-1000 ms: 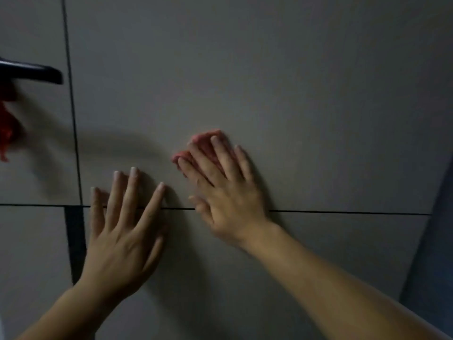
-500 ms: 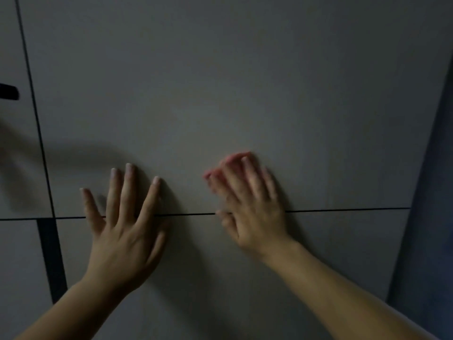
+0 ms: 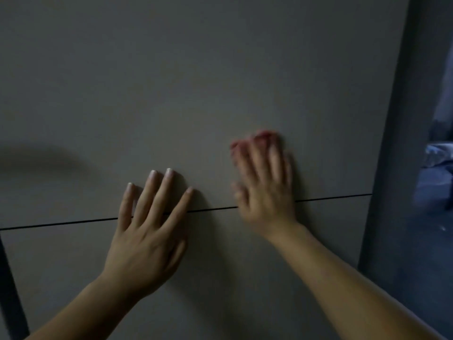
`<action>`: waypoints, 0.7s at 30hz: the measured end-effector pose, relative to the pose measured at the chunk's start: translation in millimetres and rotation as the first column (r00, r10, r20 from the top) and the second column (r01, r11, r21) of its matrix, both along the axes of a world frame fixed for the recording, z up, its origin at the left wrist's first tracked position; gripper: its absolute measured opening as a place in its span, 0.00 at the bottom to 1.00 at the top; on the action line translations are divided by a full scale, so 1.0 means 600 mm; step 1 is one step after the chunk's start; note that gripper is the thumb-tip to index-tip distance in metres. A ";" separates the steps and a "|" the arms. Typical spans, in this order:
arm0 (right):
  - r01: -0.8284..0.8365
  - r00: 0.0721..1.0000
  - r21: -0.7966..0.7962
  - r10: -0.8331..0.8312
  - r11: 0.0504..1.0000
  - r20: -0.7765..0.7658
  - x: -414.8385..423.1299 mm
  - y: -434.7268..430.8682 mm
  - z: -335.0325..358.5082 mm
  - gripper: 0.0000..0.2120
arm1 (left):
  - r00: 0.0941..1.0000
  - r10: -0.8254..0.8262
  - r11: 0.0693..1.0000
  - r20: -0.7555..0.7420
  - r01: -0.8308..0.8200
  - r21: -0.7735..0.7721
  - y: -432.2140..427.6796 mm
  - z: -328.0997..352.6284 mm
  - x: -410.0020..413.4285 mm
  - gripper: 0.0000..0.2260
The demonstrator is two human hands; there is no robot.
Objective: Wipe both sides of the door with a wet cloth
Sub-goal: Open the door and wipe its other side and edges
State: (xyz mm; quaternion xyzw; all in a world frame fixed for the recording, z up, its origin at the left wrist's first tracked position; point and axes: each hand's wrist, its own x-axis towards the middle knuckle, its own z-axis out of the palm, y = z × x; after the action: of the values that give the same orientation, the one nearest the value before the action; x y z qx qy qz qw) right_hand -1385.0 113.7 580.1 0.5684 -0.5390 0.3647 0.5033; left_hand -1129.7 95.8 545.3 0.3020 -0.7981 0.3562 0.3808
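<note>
A grey door (image 3: pixel 196 82) fills the view, crossed by a thin dark horizontal groove. My left hand (image 3: pixel 147 224) lies flat against it with fingers spread straight, over the groove. To its right my right hand (image 3: pixel 264 187) presses a pink cloth (image 3: pixel 259 137) flat onto the door with straight fingers. Only the cloth's edge shows beyond the fingertips; the rest is hidden under the hand. The right hand is blurred.
The door's right edge (image 3: pixel 389 143) runs down the right side. Beyond it a dim bluish room (image 3: pixel 438 168) shows. A dark vertical strip (image 3: pixel 9 290) sits at the lower left of the door.
My right hand has slid the cloth to the right along the door, toward its edge. The view has swung right, so the door handle at the left has left the frame.
</note>
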 end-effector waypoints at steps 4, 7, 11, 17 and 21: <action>0.045 0.850 -0.154 0.043 0.987 0.526 -0.031 0.004 0.046 0.32 | 0.999 0.038 0.999 -0.010 -0.038 0.029 0.005 0.001 -0.023 0.34; 0.004 0.969 -0.046 0.007 0.999 0.245 0.004 0.006 -0.031 0.32 | 1.000 0.023 0.999 0.016 -0.024 0.022 0.009 0.001 -0.038 0.33; 0.028 0.999 0.049 -0.026 0.998 -0.037 -0.085 0.022 -0.055 0.29 | 0.997 -0.025 1.000 0.068 0.025 0.008 0.010 0.013 -0.063 0.33; 0.138 0.828 -0.126 -0.045 0.982 0.560 -0.130 0.022 -0.007 0.32 | 0.997 -0.035 0.999 0.070 0.036 -0.003 0.022 0.045 -0.127 0.34; 0.048 0.986 0.036 -0.054 0.998 0.161 -0.107 0.029 -0.089 0.31 | 0.999 -0.018 1.000 0.034 0.018 0.011 0.021 0.052 -0.155 0.32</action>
State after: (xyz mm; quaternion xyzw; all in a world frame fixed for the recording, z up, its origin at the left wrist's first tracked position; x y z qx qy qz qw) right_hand -1449.5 131.3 526.8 0.5311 -0.5982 0.3878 0.4579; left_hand -1222.7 108.2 576.2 0.2908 -0.8090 0.3537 0.3686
